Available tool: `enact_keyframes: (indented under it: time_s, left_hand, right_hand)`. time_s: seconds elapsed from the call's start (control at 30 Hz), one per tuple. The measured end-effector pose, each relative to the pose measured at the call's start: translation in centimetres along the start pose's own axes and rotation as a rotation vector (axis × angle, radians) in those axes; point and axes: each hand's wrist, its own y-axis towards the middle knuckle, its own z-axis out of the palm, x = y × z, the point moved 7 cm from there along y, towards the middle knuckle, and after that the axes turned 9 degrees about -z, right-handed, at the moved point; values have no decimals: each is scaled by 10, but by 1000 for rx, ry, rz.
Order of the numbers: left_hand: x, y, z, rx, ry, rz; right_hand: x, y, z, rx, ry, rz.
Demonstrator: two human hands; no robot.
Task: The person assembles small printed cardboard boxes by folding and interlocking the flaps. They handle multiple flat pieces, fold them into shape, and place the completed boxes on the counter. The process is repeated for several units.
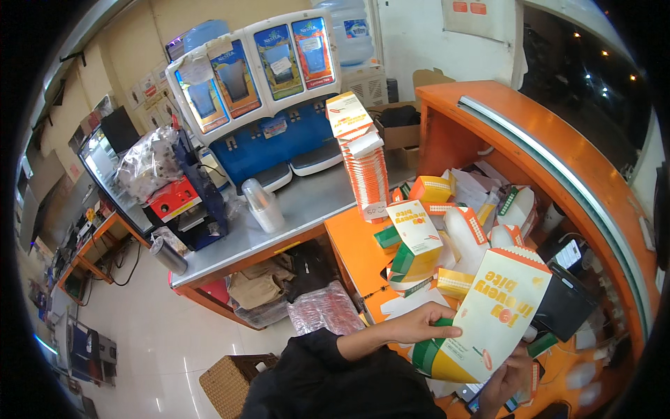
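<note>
A cream food carton (497,300) with an orange scalloped top edge and a green and yellow end is held up in front of me, tilted. My left hand (427,325) pinches it near the green end, thumb on the printed face. At the lower right edge my right hand (508,377) grips it, some fingers hidden behind the card. Beyond it several similar cartons lie in a loose heap, among them a cream and green carton (417,241) and a white-sided one (466,230). A tall nested stack of orange-edged cartons (364,174) stands at the heap's far left.
An orange counter (352,255) carries the heap, with a raised orange shelf (481,98) behind. A black device (565,300) and a phone (569,253) are at the right. On the steel counter (307,202) stand a drink dispenser (269,136), plastic cups (262,208) and a red-fronted machine (174,199).
</note>
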Motion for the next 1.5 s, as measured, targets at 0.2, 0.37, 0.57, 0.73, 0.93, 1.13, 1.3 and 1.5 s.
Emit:
enact_keyframes:
  time_s: [0.2, 0.37, 0.57, 0.73, 0.93, 1.13, 1.3, 1.5]
  left_hand:
    - [-3, -1, 8, 94, 102, -33]
    - [-18, 3, -5, -13, -16, 68]
    - [-16, 13, -2, -246, -21, 174]
    - [-20, 4, 6, -385, -63, 391]
    - [-46, -31, 17, -783, 732, 814]
    - [-48, -35, 43, -820, 1193, 743]
    - [-40, -34, 55, -829, 1375, 608]
    - [-8, 0, 28, -434, 213, 398]
  right_hand:
    - [3, 1, -9, 66, 414, 366]
    - [5, 14, -45, -394, -168, 123]
    - [25, 0, 29, 33, -456, -128]
    - [22, 0, 43, 32, -535, -280]
    - [29, 0, 31, -81, -376, -317]
    - [30, 7, 19, -143, -215, -184]
    - [30, 10, 19, -112, -213, -159]
    - [33, 8, 17, -124, -242, -178]
